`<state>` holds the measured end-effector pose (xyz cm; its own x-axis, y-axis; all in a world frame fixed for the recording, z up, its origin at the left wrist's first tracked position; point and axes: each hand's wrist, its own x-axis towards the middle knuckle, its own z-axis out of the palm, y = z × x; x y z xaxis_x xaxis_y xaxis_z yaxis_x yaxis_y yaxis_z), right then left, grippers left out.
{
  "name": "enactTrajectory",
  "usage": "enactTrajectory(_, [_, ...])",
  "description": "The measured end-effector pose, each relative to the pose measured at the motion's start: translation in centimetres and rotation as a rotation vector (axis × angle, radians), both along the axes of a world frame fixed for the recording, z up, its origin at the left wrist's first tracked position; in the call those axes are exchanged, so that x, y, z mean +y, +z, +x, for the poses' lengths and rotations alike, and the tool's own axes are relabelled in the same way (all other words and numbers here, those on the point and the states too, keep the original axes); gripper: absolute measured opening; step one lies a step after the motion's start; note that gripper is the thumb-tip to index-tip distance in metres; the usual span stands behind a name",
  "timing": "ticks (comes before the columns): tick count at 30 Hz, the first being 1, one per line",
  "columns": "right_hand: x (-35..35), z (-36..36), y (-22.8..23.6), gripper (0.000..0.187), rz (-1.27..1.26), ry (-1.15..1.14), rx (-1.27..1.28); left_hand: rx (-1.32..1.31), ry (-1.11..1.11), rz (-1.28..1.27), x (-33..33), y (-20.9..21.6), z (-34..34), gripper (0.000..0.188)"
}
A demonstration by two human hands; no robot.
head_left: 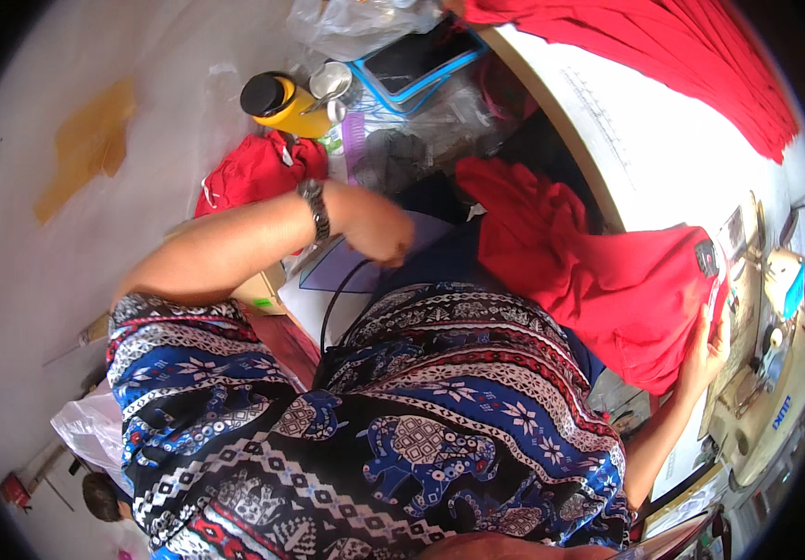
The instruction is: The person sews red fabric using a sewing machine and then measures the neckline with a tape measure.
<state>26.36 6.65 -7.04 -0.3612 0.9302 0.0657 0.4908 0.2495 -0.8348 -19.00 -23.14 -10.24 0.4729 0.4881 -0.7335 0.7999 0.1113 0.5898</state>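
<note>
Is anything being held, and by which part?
The right hand holds the red garment by its edge near the dark label; whether the left hand holds anything is unclear.

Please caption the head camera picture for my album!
Right hand at the edge of a red garment, left hand apart, yellow bottle beyond.

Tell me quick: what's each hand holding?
Left hand: looks curled; whether it holds anything cannot be told.
Right hand: closed on the edge of the red garment.

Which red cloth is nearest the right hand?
The cloth with the dark label; the left cloth lies by the bottle, the upper cloth on the white table.
</note>
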Motion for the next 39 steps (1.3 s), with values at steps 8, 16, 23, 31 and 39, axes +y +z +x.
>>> enactTrajectory(8, [1.4, 0.8, 0.3, 0.031, -0.031, -0.005, -0.043, -0.185, 0.655, 0.003, -3.7, -0.8, -0.8, 0.023])
enactTrajectory(16, [1.4, 0.3, 0.6, 0.032, 0.008, -0.011, -0.015, -0.158, 0.314, -0.905, -11.8, -8.6, 2.0, 0.033])
enactTrajectory(23, [1.3, 1.1, -0.7, 0.031, -0.005, 0.01, -0.008, -0.512, 0.802, -1.071, -22.4, -15.2, 8.4, 0.043])
enactTrajectory(31, [-0.4, -0.9, -0.3, 0.037, 0.027, -0.064, -0.052, -1.023, 1.263, -1.408, -27.2, -11.5, 5.0, 0.05])
enactTrajectory(39, [-1.6, -1.8, 0.1, 0.031, -0.07, -0.069, 0.007, -0.871, 1.079, -0.97, -33.3, -12.4, 12.5, 0.044])
